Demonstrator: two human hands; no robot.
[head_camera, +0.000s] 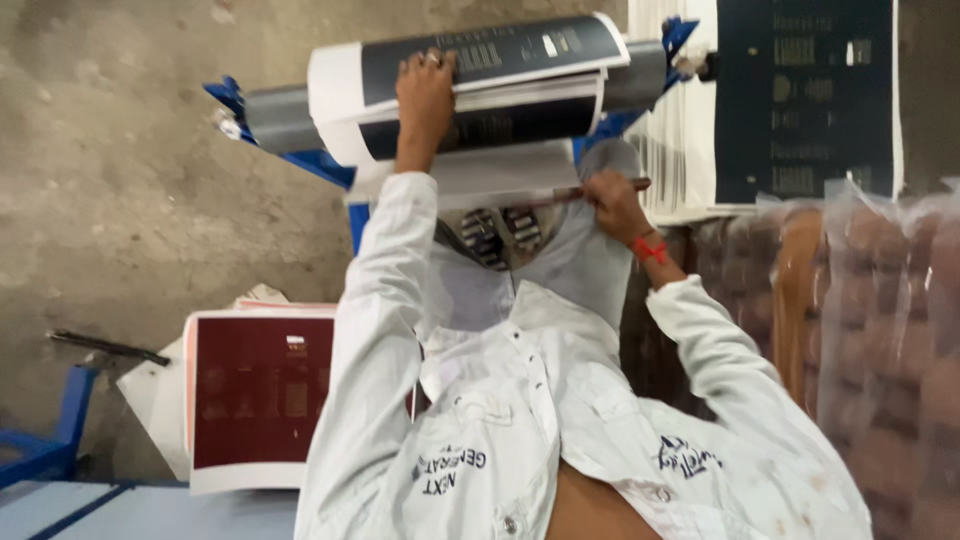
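Note:
My left hand (425, 92) reaches forward and lies on a curled bundle of printed sheets (500, 70), dark with white borders, fingers bent over its top. The bundle is draped over a grey roller (280, 118) carried on a blue frame (318, 160). My right hand (612, 203), with a red band at the wrist, grips a thin brown stick-like tool (575, 192) just under the hanging lower sheet (500, 172). Both sleeves and my shirt front are white and fill the lower middle of the view.
A stack of dark blue printed sheets (805, 95) lies at the upper right. Plastic-wrapped brown packs (870, 330) stand on the right. Maroon printed sheets (260, 395) lie on the concrete floor (110, 180) at lower left, near a black rod (110, 347) and another blue frame (45, 440).

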